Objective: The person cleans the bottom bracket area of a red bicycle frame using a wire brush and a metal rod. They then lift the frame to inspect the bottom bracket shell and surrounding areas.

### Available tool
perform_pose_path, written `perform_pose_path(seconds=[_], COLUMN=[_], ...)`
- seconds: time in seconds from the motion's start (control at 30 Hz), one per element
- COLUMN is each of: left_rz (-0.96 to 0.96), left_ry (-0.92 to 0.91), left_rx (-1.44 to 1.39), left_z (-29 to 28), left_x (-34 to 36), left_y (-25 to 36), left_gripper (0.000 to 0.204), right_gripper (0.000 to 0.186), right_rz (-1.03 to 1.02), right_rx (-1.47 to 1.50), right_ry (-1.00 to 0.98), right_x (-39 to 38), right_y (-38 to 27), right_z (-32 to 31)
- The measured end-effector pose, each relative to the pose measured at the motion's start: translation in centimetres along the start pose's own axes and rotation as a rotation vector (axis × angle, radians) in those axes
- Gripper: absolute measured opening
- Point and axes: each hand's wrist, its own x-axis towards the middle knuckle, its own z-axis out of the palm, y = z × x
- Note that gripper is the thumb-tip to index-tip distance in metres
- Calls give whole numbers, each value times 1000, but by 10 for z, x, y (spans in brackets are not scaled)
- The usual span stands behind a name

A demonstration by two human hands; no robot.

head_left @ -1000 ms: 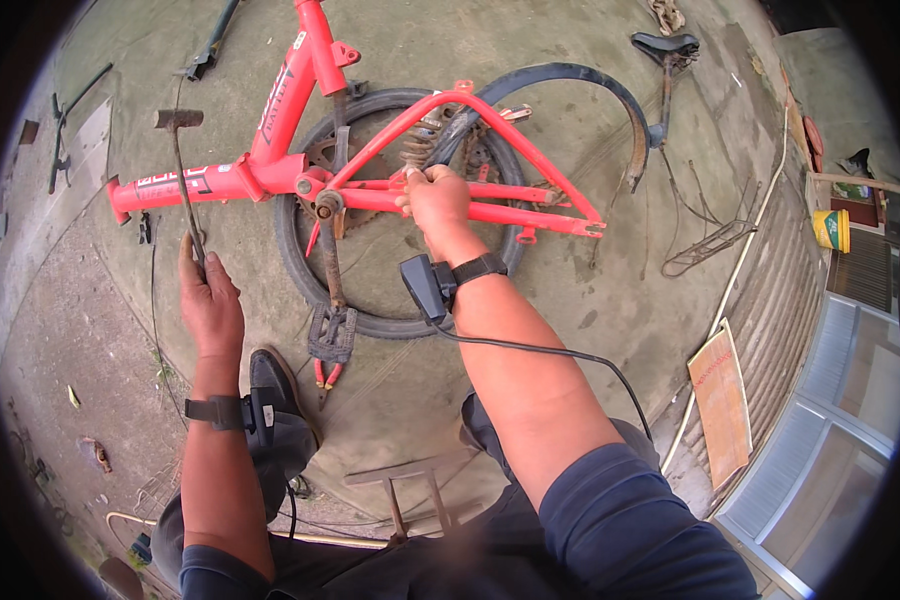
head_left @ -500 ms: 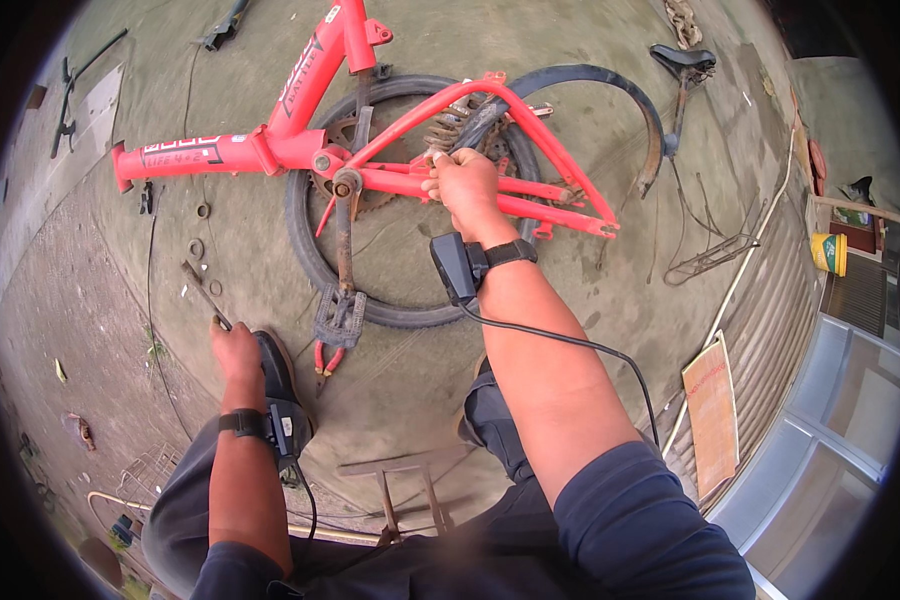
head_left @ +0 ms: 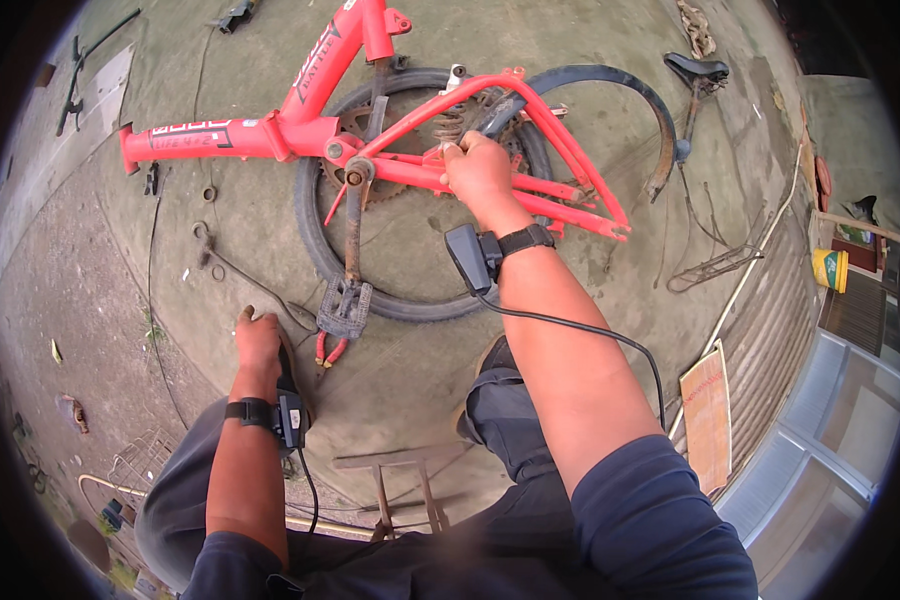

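Note:
The pink bicycle frame [head_left: 305, 95] lies over a black-tyred wheel [head_left: 328, 250] with a chainring, crank arm and pedal [head_left: 345, 307]. My right hand [head_left: 475, 170] is closed at the lower end of the rusty coil-spring shock [head_left: 450, 125], inside the rear triangle. My left hand [head_left: 258, 335] is low at the left, empty, with its fingers loosely apart. Just above it a long metal tool [head_left: 270, 290] with a hooked end lies slanted toward the pedal. Red-handled pliers [head_left: 330, 350] are beside the pedal, partly under it.
A black mudguard [head_left: 650, 105], a saddle on its post [head_left: 695, 70], a wire rack [head_left: 710, 270] and a board [head_left: 708, 415] are at the right, beside a yellow bucket [head_left: 830, 268]. Handlebars [head_left: 75, 85] and small rings [head_left: 210, 193] lie at the left.
My left hand has moved down and let go of the long tool, which now lies on the ground. My right hand stays at the spring; the bicycle shifts slightly right and up in view.

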Motion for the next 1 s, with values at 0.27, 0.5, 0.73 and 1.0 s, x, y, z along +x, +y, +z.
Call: perform_pose_path(seconds=[0.27, 0.5, 0.73, 1.0], left_rz=[155, 225, 211, 225], left_ry=[29, -9, -63, -80], left_rx=[84, 99, 76, 91], left_z=[-3, 0, 4, 3], left_x=[18, 16, 5, 3], left_y=[-10, -10, 3, 2], left_gripper=[67, 62, 60, 58], right_gripper=[26, 25, 24, 16], right_rz=[-211, -55, -264, -350], right_rx=[-284, -235, -608, -689], right_ry=[39, -107, -47, -88], right_x=[-1, -1, -3, -1], right_y=[-4, -19, -23, -19], right_z=[-5, -7, -7, -6])
